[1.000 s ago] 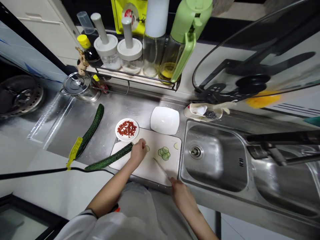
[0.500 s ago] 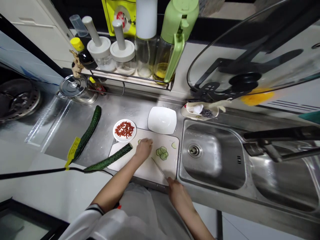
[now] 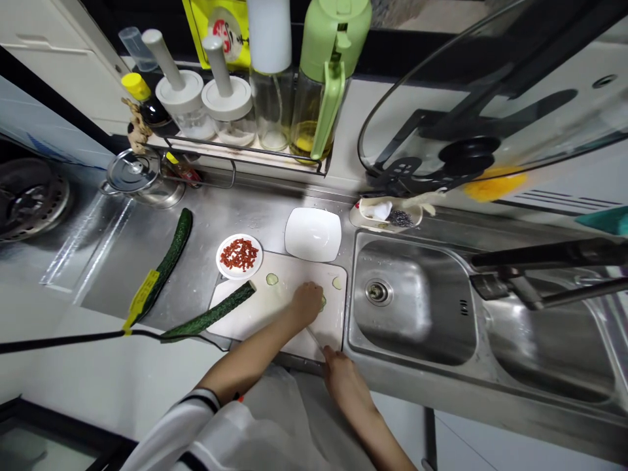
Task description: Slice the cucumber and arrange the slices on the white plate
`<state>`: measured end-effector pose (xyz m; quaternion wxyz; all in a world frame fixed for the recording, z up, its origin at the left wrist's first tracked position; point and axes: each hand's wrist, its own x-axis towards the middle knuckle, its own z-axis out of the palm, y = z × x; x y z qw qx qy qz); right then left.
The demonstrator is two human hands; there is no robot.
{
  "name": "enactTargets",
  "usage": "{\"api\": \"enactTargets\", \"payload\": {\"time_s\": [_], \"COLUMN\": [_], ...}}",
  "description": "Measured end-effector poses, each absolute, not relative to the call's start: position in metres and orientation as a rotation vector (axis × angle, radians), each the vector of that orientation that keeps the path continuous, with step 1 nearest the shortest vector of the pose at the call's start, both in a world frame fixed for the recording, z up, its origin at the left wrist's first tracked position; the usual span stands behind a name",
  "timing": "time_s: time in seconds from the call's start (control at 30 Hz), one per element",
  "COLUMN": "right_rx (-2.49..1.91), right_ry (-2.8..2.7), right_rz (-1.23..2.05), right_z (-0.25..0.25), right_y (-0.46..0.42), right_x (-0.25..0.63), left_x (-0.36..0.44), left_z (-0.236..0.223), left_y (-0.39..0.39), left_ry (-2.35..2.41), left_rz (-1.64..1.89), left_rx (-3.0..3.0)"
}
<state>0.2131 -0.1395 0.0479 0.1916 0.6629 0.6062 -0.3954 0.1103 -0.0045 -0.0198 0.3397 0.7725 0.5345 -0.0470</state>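
Note:
My left hand is over the small pile of cucumber slices on the white cutting board, its fingers curled down around them; most of the pile is hidden beneath it. In my right hand is a knife, gripped by the handle at the board's front edge, its blade pointing up and left. One loose cucumber slice lies near the board's far edge and a pale end piece at its right. A cut cucumber rests partly on the board's left side.
Behind the board stand a white plate of red berries and a white square bowl. A whole cucumber with a yellow tag lies left. The sink is at right, a lidded pot at back left, a seasoning rack above.
My left hand has moved right, from beside the loose slice onto the pile of cucumber slices. The knife stays in my right hand, nearly in place. The view has shifted slightly.

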Motion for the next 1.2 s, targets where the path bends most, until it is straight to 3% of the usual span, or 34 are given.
{"api": "enactTargets", "payload": {"time_s": [0.63,1.03,1.2], "right_rx": [1.86,1.861,1.857], "right_ry": [1.685,1.733,1.749], "right_rz": [-1.113,-1.184,-1.189], "right_z": [0.049,0.056,0.058], "right_y": [-0.137,-0.136,-0.134], "right_x": [0.21,0.217,0.215], "left_x": [0.1,0.028,0.007], "left_z": [-0.022,-0.029,-0.035], "left_y": [0.006,-0.009,-0.023], "left_ry": [1.34,1.716,1.77], "left_rz": [0.041,0.384,0.422], "left_rx": [1.858,1.036,0.974]}}
